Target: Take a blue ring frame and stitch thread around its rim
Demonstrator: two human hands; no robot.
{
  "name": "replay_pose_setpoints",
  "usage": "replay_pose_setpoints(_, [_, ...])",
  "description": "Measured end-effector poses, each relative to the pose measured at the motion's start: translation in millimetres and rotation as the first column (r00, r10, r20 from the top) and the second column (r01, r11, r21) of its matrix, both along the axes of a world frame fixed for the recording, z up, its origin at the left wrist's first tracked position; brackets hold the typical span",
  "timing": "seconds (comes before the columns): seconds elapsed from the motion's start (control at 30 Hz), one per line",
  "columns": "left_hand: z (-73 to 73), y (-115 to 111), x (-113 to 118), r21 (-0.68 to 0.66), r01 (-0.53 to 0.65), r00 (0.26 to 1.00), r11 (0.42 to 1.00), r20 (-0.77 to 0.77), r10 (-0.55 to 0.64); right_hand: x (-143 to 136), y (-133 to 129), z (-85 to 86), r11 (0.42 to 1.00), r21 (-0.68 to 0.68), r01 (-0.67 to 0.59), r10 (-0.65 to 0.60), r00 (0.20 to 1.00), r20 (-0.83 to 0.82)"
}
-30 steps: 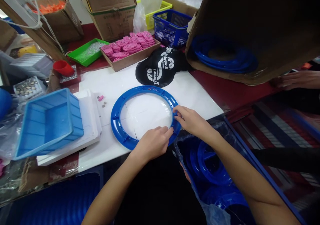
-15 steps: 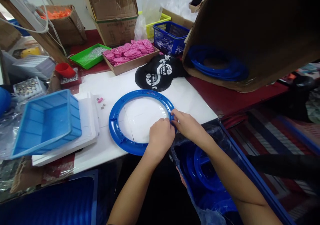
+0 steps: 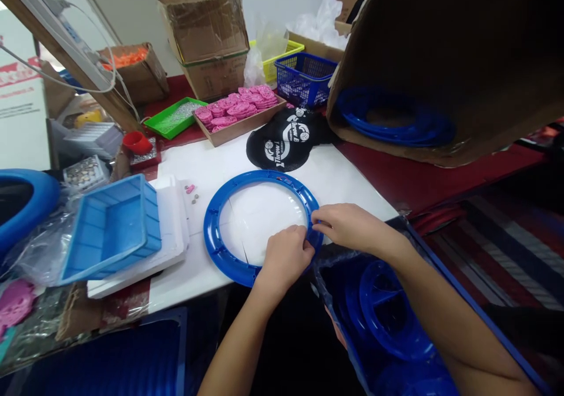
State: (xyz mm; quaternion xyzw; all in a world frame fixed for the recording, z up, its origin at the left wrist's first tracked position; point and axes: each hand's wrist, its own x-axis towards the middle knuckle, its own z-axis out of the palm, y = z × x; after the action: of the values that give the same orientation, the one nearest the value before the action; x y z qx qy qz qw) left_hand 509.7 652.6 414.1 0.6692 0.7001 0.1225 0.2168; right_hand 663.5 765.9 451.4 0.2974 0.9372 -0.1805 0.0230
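Right now a big blue plastic ring [image 3: 220, 246] lies flat on the white sheet-covered table [image 3: 348, 175], its near-right rim pinched by the left hand [image 3: 286, 259] and right hand [image 3: 350, 227], fingers curled close together.

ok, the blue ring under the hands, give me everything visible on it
The blue ring looks like glossy moulded plastic: a flat hoop with an open centre and small holes or pegs round its band. It lies flat on the white sheet near the table's front edge. The left hand and right hand both pinch its near right rim. The black printed fabric lies just beyond it, seemingly not touching.
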Motion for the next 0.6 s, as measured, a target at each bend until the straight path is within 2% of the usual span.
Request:
replay_pose_setpoints(0.1, [-0.2,-3,-4,-0.003,0.018,1.000,1.000,0.004,-0.018,-2,-2,-3.5,0.994,0.080,-0.068,0.067,0.998,0.011])
replay_pose_setpoints(0.33, [-4.7,-7,-8,0.038,0.046,0.998,0.998,0.035,-0.048,-1,8,-22.4,0.991,0.040,-0.126,0.129,0.987,-0.092])
replay_pose_setpoints(0.5, [-9.1,-7,-12,0.065,0.076,0.996,0.995,0.049,-0.079,6,-5,-45.4,0.993,0.117,-0.003,0.019,0.990,-0.137])
replay_pose_setpoints(0.6, [-3.5,-10,-22,0.047,0.133,0.988,0.990,0.076,-0.137,7,-20,-53.1,0.979,0.179,0.093,-0.069,0.988,-0.138])
